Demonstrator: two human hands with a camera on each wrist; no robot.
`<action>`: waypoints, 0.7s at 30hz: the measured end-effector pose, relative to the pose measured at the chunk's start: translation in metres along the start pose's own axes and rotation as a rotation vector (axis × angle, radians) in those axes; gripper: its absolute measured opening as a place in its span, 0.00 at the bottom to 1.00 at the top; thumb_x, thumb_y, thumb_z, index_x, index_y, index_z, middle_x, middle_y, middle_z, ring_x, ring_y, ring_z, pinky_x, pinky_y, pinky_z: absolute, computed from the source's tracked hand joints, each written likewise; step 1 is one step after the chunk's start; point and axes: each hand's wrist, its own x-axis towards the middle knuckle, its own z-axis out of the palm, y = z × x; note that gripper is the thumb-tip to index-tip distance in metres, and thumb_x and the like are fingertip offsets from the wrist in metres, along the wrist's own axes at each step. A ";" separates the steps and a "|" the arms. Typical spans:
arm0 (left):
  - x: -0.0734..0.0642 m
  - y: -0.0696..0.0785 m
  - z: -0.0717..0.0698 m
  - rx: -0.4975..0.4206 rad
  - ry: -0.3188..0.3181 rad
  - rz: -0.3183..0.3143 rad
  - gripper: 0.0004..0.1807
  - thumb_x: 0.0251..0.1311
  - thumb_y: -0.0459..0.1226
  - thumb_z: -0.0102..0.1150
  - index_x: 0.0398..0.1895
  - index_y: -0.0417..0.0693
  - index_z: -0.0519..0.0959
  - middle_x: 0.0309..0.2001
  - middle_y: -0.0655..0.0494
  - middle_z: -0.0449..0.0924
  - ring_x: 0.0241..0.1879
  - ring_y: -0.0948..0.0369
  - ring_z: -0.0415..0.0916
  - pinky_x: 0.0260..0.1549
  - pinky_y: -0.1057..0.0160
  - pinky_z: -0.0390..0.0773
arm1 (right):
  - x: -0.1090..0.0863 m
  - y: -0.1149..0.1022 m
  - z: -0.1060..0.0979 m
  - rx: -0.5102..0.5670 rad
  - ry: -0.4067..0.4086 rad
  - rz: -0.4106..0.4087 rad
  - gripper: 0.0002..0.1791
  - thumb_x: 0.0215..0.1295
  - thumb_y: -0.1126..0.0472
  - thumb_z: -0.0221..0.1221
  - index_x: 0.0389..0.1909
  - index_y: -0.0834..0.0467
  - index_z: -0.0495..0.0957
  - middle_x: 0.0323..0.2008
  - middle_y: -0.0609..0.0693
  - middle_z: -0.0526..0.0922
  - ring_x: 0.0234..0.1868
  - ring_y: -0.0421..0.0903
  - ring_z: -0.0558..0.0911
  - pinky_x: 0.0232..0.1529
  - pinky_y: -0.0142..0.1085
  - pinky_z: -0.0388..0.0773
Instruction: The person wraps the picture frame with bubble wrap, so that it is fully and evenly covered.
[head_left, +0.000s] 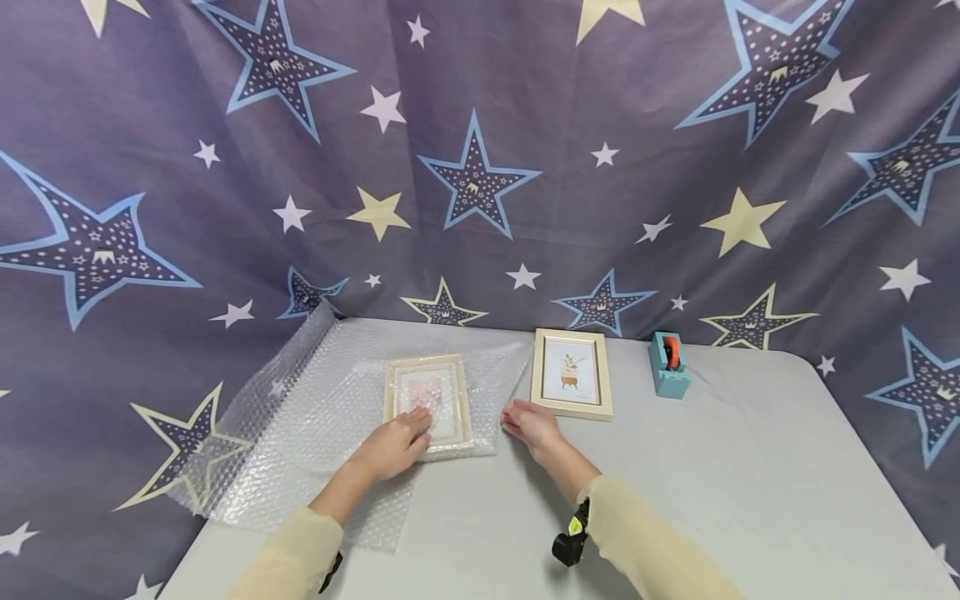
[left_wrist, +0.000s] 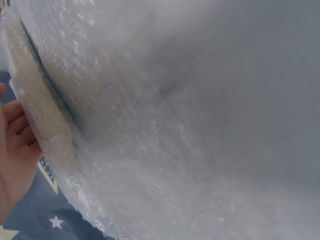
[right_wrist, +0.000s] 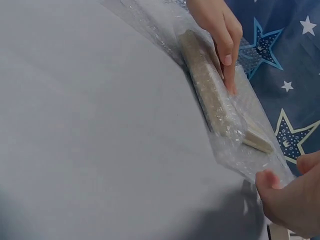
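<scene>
A light wooden picture frame (head_left: 465,408) with a pink picture lies on the table under a layer of bubble wrap (head_left: 322,425). My left hand (head_left: 397,442) rests on the covered front of that frame, its fingers extended. Along the wrap's right edge, my right hand (head_left: 528,425) holds the plastic between thumb and fingers. In the right wrist view, the right hand (right_wrist: 295,195) is at the sheet's border, the thumb and index tips somewhat apart. The left wrist view shows the left hand (left_wrist: 17,150) partly, beside the frame's wrapped side (left_wrist: 42,100).
A second picture frame (head_left: 598,411), with a plant picture, lies flat just right of the wrap. Farther right stands a teal tape dispenser (head_left: 670,383) with an orange roll. The wrap spreads past the table's left edge, against the star-patterned curtain (head_left: 480,275).
</scene>
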 end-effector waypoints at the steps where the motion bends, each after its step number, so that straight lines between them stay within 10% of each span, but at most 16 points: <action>1: 0.001 0.000 0.000 0.000 0.001 -0.007 0.24 0.71 0.42 0.43 0.63 0.35 0.70 0.68 0.41 0.68 0.70 0.47 0.64 0.71 0.48 0.63 | 0.002 0.000 0.002 -0.013 -0.001 -0.005 0.26 0.70 0.69 0.49 0.64 0.78 0.60 0.57 0.74 0.73 0.54 0.59 0.80 0.60 0.42 0.79; 11: 0.002 0.003 0.001 0.028 0.007 -0.025 0.25 0.71 0.44 0.44 0.63 0.38 0.72 0.67 0.44 0.70 0.69 0.49 0.66 0.70 0.49 0.64 | 0.012 0.004 0.013 -0.309 0.188 -0.103 0.27 0.60 0.64 0.62 0.60 0.68 0.71 0.52 0.65 0.81 0.52 0.57 0.83 0.47 0.38 0.84; 21: 0.003 0.002 0.003 0.032 0.021 -0.021 0.25 0.70 0.44 0.45 0.63 0.37 0.72 0.67 0.44 0.70 0.69 0.50 0.66 0.70 0.50 0.64 | 0.012 -0.002 0.024 -0.370 0.271 -0.338 0.21 0.55 0.73 0.60 0.52 0.65 0.80 0.46 0.62 0.86 0.47 0.54 0.87 0.39 0.33 0.86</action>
